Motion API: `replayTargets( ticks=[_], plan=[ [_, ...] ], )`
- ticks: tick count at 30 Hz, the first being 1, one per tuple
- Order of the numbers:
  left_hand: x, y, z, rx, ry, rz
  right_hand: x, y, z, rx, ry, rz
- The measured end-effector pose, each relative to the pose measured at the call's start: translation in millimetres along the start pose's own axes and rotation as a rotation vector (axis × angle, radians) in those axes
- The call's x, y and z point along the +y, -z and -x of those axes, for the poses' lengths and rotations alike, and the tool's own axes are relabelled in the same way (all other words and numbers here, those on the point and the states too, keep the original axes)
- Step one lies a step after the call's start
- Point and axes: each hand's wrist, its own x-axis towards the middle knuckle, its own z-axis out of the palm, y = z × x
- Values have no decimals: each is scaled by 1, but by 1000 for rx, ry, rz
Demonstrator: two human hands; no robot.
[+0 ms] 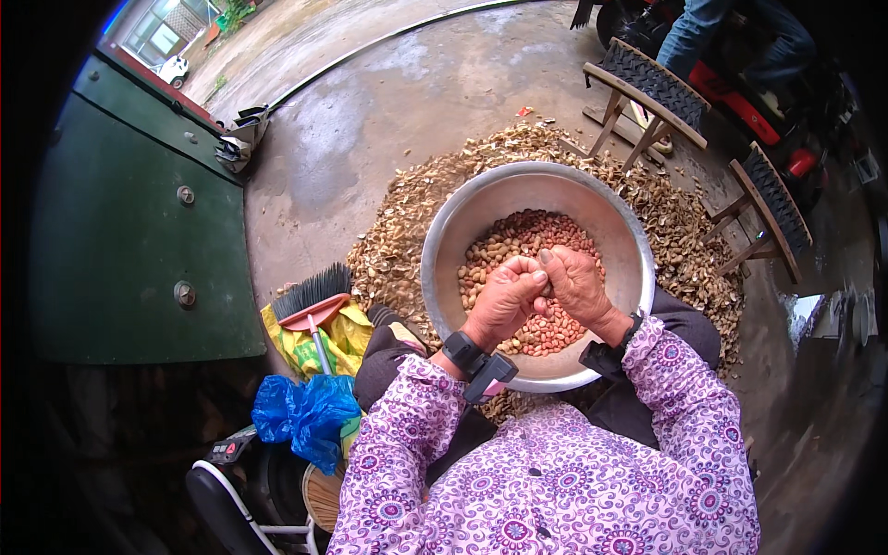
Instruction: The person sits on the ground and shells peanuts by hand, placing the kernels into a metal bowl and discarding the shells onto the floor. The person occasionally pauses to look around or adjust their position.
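A wide metal basin (444, 222) rests at my lap. Inside it, peanuts in their shells (498, 248) lie toward the left, and reddish shelled peanut kernels (552, 335) lie toward the middle, right and near side. Above them my left hand (509, 294) and my right hand (578, 285) meet, both closed, thumbs and fingertips pinched together. Whatever is between the fingertips is too small and too covered to make out. Dark bands with small devices circle both wrists.
Broken peanut shells (398, 231) are heaped on the floor around the basin. At left are a broom (319, 301), a blue plastic bag (305, 412) and a green metal panel (139, 222). Two woven-seat stools (652, 88) stand at right, near a person's jeans-clad leg (694, 37).
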Motion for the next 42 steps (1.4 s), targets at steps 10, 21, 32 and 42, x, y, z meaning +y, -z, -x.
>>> replayTargets(
  ticks=[10, 21, 32, 42],
  plan=[
    [7, -5, 0, 52, 16, 107, 6, 2, -3, -16, -250, -354],
    [16, -1, -1, 168, -30, 97, 9, 32, -13, 160, -608, -968],
    [18, 4, -1, 181, 6, -23, 16, 26, -7, -54, -657, -916],
    [17, -2, 0, 120, 121, -34, -1, 19, -4, -354, -556, -689]
  ],
)
